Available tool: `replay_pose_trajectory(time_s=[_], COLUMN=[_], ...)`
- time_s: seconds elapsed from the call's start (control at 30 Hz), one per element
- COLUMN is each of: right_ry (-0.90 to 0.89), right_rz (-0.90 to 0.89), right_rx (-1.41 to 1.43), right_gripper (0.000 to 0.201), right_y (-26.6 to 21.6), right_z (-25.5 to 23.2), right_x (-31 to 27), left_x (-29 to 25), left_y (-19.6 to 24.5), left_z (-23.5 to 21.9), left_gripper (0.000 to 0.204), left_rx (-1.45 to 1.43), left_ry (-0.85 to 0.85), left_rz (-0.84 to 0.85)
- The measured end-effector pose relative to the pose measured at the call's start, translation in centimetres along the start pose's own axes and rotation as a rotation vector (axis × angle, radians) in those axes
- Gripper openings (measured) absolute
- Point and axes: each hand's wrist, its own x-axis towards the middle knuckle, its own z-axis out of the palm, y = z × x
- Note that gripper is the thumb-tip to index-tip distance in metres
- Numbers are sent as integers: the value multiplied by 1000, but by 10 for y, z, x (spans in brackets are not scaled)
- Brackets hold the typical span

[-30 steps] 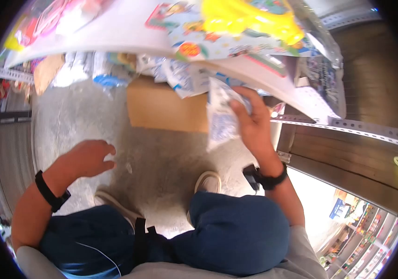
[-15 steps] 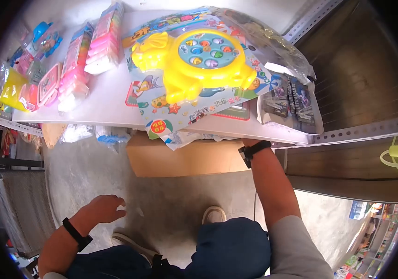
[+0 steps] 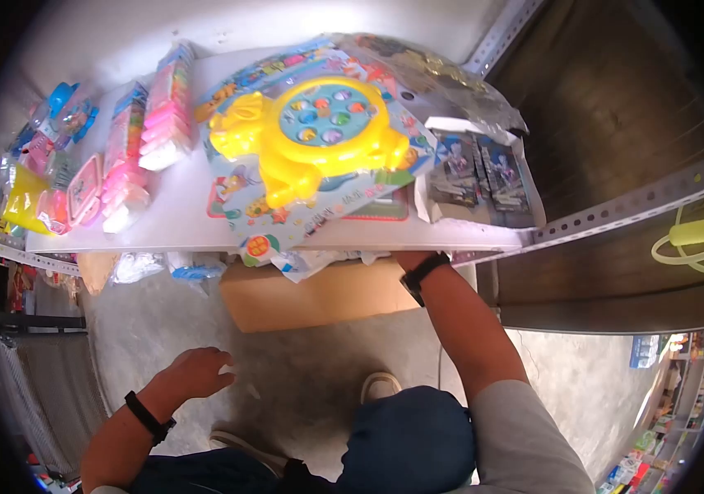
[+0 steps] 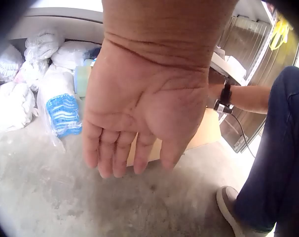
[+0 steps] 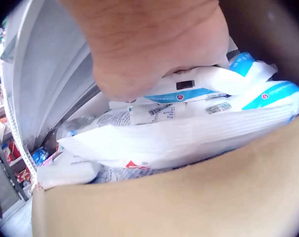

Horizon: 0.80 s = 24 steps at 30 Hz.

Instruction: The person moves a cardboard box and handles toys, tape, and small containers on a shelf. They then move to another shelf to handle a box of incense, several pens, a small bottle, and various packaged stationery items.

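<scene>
My right hand (image 5: pixel 159 59) reaches under the shelf, over white plastic packets (image 5: pixel 189 136) with blue and red print. They lie in an open cardboard box (image 3: pixel 311 300). The palm lies right at the uppermost packet (image 5: pixel 208 84); its fingers are hidden, and I cannot tell whether they grip it. In the head view the shelf hides most of this hand. My left hand (image 3: pixel 197 375) hangs over the floor, holding nothing. Its palm and relaxed fingers (image 4: pixel 122 148) show in the left wrist view.
Above the box is a white shelf (image 3: pixel 179 235) with a yellow toy fishing game (image 3: pixel 257 136), pink packs (image 3: pixel 125 177) and a tray of dark packets (image 3: pixel 475 214). Plastic-wrapped bundles (image 4: pixel 63 111) lie left of the box. A metal shelf rail (image 3: pixel 615 218) runs at right.
One second ago my right hand held a white packet in front of the box; it then moved forward under the shelf. The view has tilted up, showing more of the shelf. The left hand stays low.
</scene>
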Motion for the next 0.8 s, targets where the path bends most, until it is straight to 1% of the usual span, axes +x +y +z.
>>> replay_pose_trajectory(time_s=[0.1,0.13,0.17,0.2,0.27,0.37,0.4,0.43,0.47,0.5,0.57,0.6,0.67,0.7,0.77,0.8], right_ry=[28,33,33,44,52,-184,-272,-325,-382,-388,-402,-387,-353,-348,-340,-359], right_rz=[-36,-56,-85,-151,-108,-113,-106,-42,23,67,170,135,66,52,22,36], right_rx=[100,110,75,-135,-226,231,386,480,567,618,700,691,672,668,665,657], right_gripper=[55,56,57,55,39,29,25,22,20,18,14,14,15,15,15,16], right_y=[-20,-29,-39,-48,-74,-102,-111,-124,-137,-149,-168,-175,-185,-191,-203,-210], right_z=[-1,-3,-7,-11,-21,-36,-44,-58,-73,-86,-111,-121,-136,-143,-157,-164], right_x=[-2,-10,-18,-28,-54,-83,-87,-85,-79,-70,-53,-46,-31,-26,-16,-12], left_x=[-2,-6,-7,-6,-7,-18,-22,-26,-28,-31,-32,-32,-33,-33,-27,-24], left_y=[-3,-4,-4,-3,5,26,33,41,50,56,53,50,38,31,11,1], left_z=[-4,-6,-11,-19,-42,-86,-101,-114,-126,-136,-154,-162,-174,-177,-177,-177], left_gripper=[38,36,35,34,32,25,23,20,18,16,19,21,34,40,52,57], left_rx=[-38,-32,-27,-21,-56,-83,-111,-135,-168,-197,-28,61,283,396,441,466], left_ry=[17,48,77,105,154,254,337,419,578,736,955,1063,1205,1263,1304,1324], left_rz=[25,28,34,43,101,139,178,220,281,346,278,251,144,86,-19,-69])
